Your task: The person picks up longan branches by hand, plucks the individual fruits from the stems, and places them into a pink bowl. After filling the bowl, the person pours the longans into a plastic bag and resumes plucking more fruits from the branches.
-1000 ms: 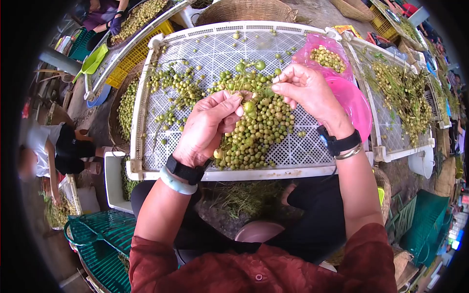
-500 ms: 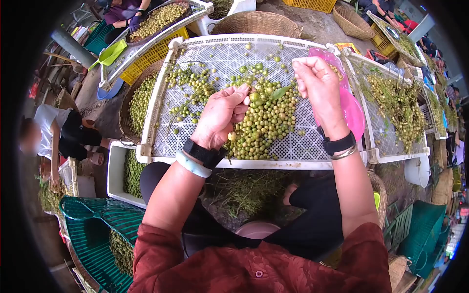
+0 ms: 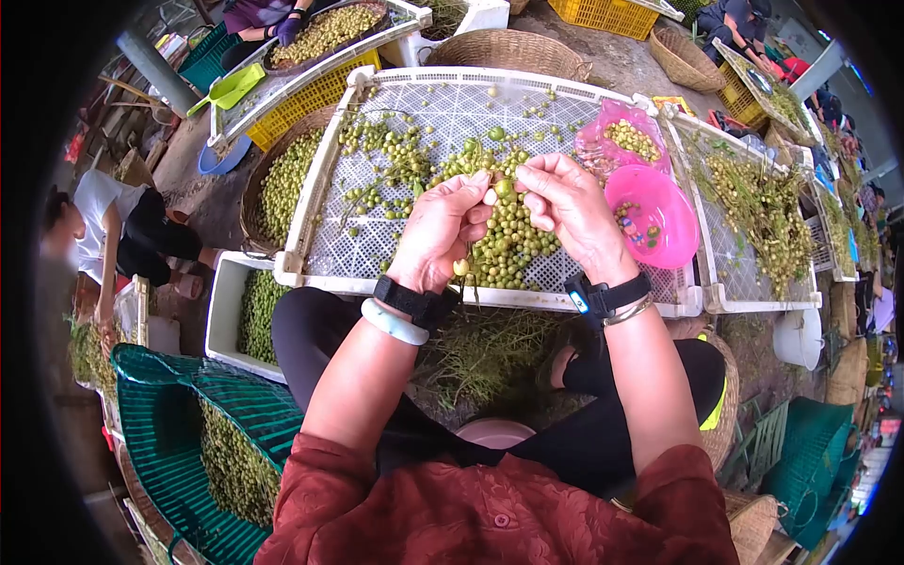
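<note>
Over the white mesh tray (image 3: 395,104), my left hand (image 3: 447,226) is closed, thumb against fingers, on a sprig of small round green fruit (image 3: 505,188). My right hand (image 3: 573,202) meets it from the other side, thumb and forefinger pinched beside the fruit; what lies between those fingertips is hidden. Beneath both hands sits a heap of loose green-yellow fruit (image 3: 508,254). More fruit on stems (image 3: 391,155) is spread over the tray's left part. To the right of my right hand stands a pink bowl (image 3: 673,221) with a few small items inside.
A pink plastic bag (image 3: 603,141) of fruit lies behind the bowl. Another mesh tray (image 3: 753,292) with stemmed fruit adjoins on the right. At left are a fruit-filled wicker basket (image 3: 252,212), a white box (image 3: 223,311) and a green basket (image 3: 155,433). Other people work nearby.
My right hand has moved left and down, from above the bowl to beside my left hand. The pink bowl and bag now show fully. The view has shifted slightly.
</note>
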{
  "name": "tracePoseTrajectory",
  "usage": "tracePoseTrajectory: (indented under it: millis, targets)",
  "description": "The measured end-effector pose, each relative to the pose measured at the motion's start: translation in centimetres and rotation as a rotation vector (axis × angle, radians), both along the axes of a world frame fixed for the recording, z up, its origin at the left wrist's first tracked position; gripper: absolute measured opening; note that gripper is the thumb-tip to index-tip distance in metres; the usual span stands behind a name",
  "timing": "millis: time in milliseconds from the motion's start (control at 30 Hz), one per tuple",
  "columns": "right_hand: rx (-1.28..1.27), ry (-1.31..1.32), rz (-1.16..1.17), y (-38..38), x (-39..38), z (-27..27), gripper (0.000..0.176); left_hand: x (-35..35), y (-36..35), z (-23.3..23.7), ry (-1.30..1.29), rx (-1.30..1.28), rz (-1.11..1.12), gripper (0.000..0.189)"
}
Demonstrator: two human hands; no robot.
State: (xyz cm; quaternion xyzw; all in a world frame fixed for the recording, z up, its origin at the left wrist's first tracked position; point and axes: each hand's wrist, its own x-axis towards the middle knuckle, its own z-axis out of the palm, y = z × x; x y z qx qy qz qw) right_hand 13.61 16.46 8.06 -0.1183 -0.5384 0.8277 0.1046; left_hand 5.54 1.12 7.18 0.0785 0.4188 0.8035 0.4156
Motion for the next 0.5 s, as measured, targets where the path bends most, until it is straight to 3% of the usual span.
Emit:
tracePoseTrajectory:
  millis: [200,333,367,500]
  targets:
    - [0.036,0.077,-0.046,0.1,1.2,0.2,0.006,0.9,-1.0,-0.2,0.079,-0.087,0.045,0.007]
    - [-0.299,0.164,0.021,-1.1,1.7,0.1,0.009,1.6,-1.0,-0.3,0.078,-0.065,0.056,0.007]
    - [-0.285,0.162,-0.027,-1.3,1.7,0.2,0.009,1.7,-1.1,-0.3,0.082,-0.087,0.074,0.006]
    - [0.367,-0.015,-0.185,-2.1,1.3,-0.2,0.010,1.8,-1.4,-0.2,0.079,-0.136,0.145,0.005]
